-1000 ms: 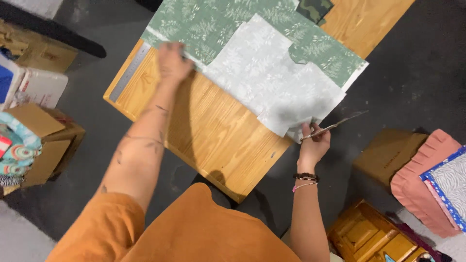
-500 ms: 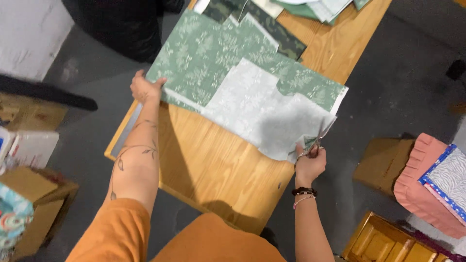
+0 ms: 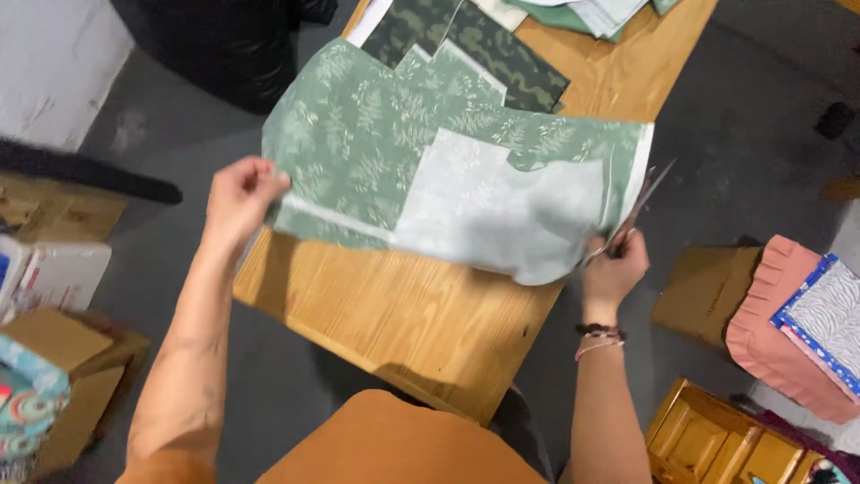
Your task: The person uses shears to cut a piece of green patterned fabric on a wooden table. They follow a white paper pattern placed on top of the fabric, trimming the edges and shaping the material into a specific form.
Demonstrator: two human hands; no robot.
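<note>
Green leaf-print fabric [image 3: 376, 134] sits centre frame, lifted off the wooden worktop [image 3: 403, 314] at its near edge. A paler panel [image 3: 502, 211] of the same print, likely the reverse side, lies folded over its lower right part.

Left hand [image 3: 237, 202], left of centre: grip closed in a pinch on the fabric's lower left corner, thumb on top, fingers underneath. Looks like it holds the corner up and pulls outward to keep the sheet taut and flat.

Right hand [image 3: 614, 273], right of centre: grip wrapped around the handles of the scissors [image 3: 632, 215]. Blades point up and right along the fabric's right edge and look slightly apart; how far open is blurred. Blades appear to touch the edge or sit just beside it; can't tell which. Tension from the left hand would give that edge a clean line for the blades.

Other items: dark camouflage fabric [image 3: 484, 49] and a stack of pale pieces [image 3: 591, 13] at the top of the worktop, cardboard boxes [image 3: 63, 358] lower left, pink ruffled cloth [image 3: 770, 332] at right.
</note>
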